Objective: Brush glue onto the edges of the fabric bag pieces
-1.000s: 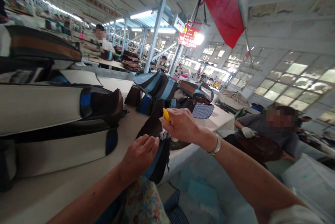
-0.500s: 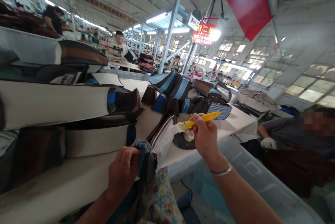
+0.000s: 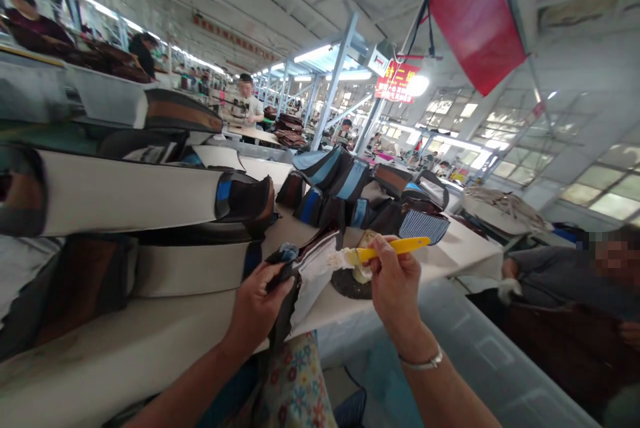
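Note:
My right hand (image 3: 397, 281) is closed around the yellow handle of a brush (image 3: 395, 249). White paste coats the bristles, which point left beside a white-lined fabric piece (image 3: 313, 281); I cannot tell whether they touch it. My left hand (image 3: 260, 301) pinches the dark, blue-trimmed edge of that piece, fingers and thumb closed on it. Behind the brush, a dark round dish (image 3: 350, 285) on the table (image 3: 200, 328) has pale paste on it, partly hidden by the brush and hand.
Long cream panels (image 3: 135, 195) with dark ends lie at the left. Several blue, black and brown sewn pieces (image 3: 330, 175) stand at the table's back. A translucent plastic bin (image 3: 465, 348) is at the right, and a seated co-worker (image 3: 555, 275) is beyond it.
My left hand has opened from a fist-like grip into a pinch on the piece's edge, turning the dark border. The brush stays beside the white lining. The view has shifted slightly.

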Available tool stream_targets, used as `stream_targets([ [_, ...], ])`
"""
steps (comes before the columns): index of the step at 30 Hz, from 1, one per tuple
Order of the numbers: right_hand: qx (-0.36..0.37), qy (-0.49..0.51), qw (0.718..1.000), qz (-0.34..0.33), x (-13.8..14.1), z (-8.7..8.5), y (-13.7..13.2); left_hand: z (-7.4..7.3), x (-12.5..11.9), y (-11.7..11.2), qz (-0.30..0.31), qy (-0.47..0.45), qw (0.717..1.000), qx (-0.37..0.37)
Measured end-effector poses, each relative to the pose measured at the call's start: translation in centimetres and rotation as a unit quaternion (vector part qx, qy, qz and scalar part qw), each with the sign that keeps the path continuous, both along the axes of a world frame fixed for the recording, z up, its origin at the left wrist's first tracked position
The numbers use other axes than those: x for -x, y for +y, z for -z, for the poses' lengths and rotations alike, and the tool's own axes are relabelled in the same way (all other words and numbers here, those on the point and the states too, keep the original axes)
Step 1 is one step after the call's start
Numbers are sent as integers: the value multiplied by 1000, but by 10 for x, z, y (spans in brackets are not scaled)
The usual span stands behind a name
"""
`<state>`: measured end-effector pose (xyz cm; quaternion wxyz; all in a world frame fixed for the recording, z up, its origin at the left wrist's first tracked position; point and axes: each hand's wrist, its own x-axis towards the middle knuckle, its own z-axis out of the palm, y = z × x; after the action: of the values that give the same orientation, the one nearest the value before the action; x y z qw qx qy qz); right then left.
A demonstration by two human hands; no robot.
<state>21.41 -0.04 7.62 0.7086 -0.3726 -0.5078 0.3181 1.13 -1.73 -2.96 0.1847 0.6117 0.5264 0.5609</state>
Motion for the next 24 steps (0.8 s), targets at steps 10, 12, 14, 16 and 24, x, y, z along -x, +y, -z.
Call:
stream_targets([
  [10, -149, -276, 948, -46, 48, -34, 7, -53, 10, -10, 56, -59, 996, 39],
  [12, -196, -353, 915, 13, 51, -40, 9, -57, 11, -12, 55, -68, 995, 43],
  [14, -223, -361, 903, 65, 51, -45, 7, -59, 14, -12, 61, -74, 994, 49],
  [16, -231, -353, 905, 58, 51, -45, 4, -60, 16, -12, 67, -81, 993, 60],
  [24, -265, -374, 886, 69, 43, -37, 17, -62, 18, -7, 64, -48, 994, 75],
])
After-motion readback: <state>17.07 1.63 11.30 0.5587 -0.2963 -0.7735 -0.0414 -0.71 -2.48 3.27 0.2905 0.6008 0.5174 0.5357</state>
